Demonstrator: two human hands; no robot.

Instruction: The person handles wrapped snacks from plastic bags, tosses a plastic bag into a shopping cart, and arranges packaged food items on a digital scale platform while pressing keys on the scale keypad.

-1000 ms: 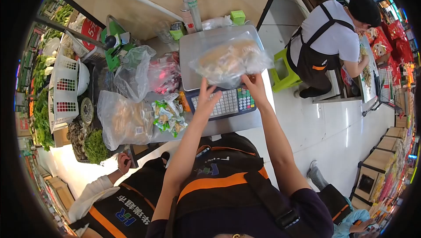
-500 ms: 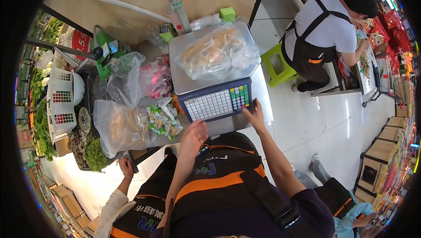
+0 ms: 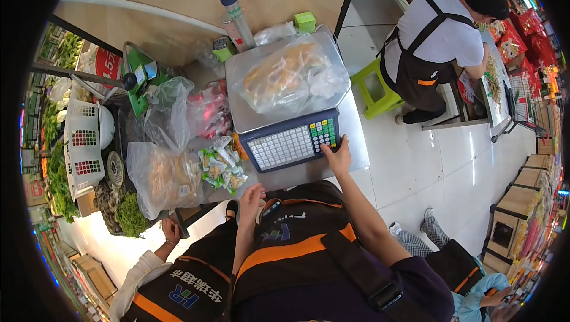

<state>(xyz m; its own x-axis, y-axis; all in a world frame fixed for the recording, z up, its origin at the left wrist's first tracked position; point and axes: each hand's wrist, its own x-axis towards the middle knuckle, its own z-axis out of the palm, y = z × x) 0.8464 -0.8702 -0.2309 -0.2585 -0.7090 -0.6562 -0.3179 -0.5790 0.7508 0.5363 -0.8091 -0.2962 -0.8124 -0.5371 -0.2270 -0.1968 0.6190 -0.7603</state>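
Note:
My right hand (image 3: 338,156) is at the lower right corner of the weighing scale (image 3: 279,150). Its thumb reaches onto the keypad, and its fingers are apart with nothing in them. On the scale's metal plate lies a clear plastic bag of orange-brown food (image 3: 288,75), tied or bunched at its right side. Just below the counter's front edge, my left hand (image 3: 250,200) hangs in front of my apron, fingers loosely bent and empty. Closest to it on the counter is a pile of small green-and-white wrapped packets (image 3: 222,167).
Left of the scale are another bagged item (image 3: 169,173), a red bag (image 3: 209,108) and a green device (image 3: 142,78). A co-worker's hand (image 3: 171,230) touches the counter's lower left edge. Another person sits on a green stool (image 3: 375,92) at the right.
My left hand has moved down and left, away from the scale's front edge. My right thumb has shifted left onto the keypad.

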